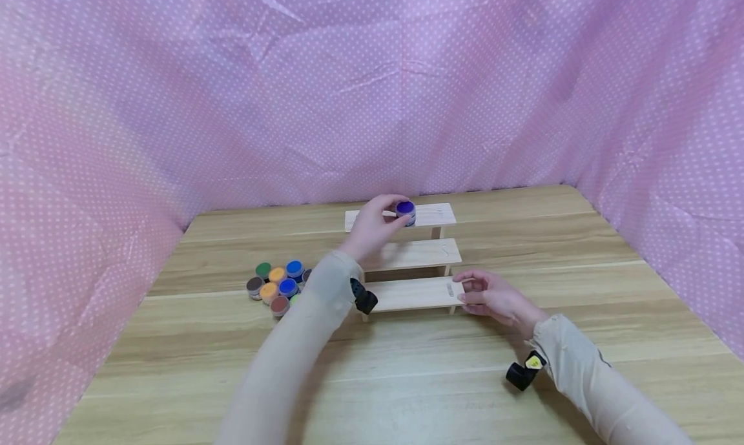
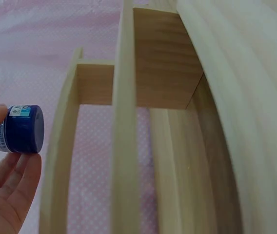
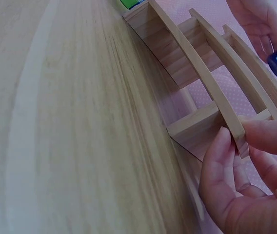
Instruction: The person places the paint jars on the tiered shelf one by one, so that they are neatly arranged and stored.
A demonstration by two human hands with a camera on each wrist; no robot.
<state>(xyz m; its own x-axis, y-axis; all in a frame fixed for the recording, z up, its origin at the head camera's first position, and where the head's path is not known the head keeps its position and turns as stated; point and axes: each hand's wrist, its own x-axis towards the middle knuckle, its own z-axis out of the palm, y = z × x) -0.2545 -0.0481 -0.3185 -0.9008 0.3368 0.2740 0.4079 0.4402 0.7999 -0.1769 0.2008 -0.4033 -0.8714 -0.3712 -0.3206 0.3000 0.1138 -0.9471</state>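
Observation:
A small paint jar point(image 1: 405, 214) with a violet-blue lid is pinched between the thumb and fingers of my left hand point(image 1: 372, 228). In the left wrist view this jar point(image 2: 25, 129) is held apart from the top board of the three-step wooden stand point(image 1: 415, 293). My right hand point(image 1: 494, 300) grips the right end of the stand's lowest step. Seen from the right wrist, the thumb point(image 3: 267, 135) lies on one face of that board and the fingers point(image 3: 216, 161) curl under the other.
Several paint jars point(image 1: 287, 287) with green, orange, blue, brown and dark lids cluster left of the stand, some hidden behind my left forearm. The wooden table point(image 1: 407, 380) spreads around the stand, and a pink dotted cloth point(image 1: 372, 96) hangs behind it and at both sides.

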